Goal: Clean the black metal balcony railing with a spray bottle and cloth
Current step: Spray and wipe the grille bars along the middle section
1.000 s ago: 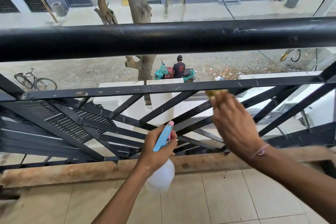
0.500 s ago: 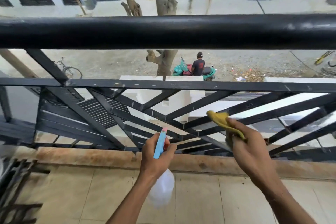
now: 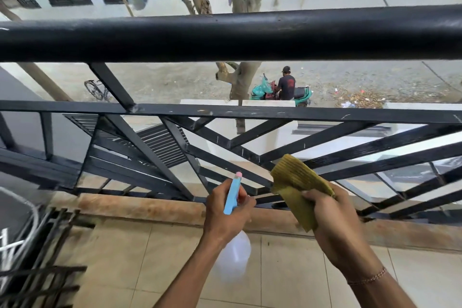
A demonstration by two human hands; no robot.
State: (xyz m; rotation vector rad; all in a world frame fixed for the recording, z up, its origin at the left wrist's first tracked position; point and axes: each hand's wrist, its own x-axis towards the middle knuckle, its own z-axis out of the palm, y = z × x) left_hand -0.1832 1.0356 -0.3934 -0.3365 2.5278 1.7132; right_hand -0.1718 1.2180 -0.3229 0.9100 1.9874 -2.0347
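The black metal railing (image 3: 225, 35) spans the whole view, with a thick round top rail, a flat middle bar and slanted bars below. My left hand (image 3: 225, 215) grips a spray bottle (image 3: 231, 255) with a blue trigger head and a pink nozzle tip, its clear body hanging below my fist, the nozzle pointing at the lower slanted bars. My right hand (image 3: 335, 222) holds a folded yellow-green cloth (image 3: 298, 185), lifted a little off the slanted bars, just in front of them.
A brown stone kerb (image 3: 140, 207) runs under the railing, with beige floor tiles (image 3: 140, 262) in front. Black metal frames (image 3: 37, 257) lie at the lower left. Far below are a street, a tree trunk, and a person on a green scooter.
My right hand has come down from the middle bar and drawn the cloth back off the bars. The view has shifted to the left; my left hand keeps the bottle in place.
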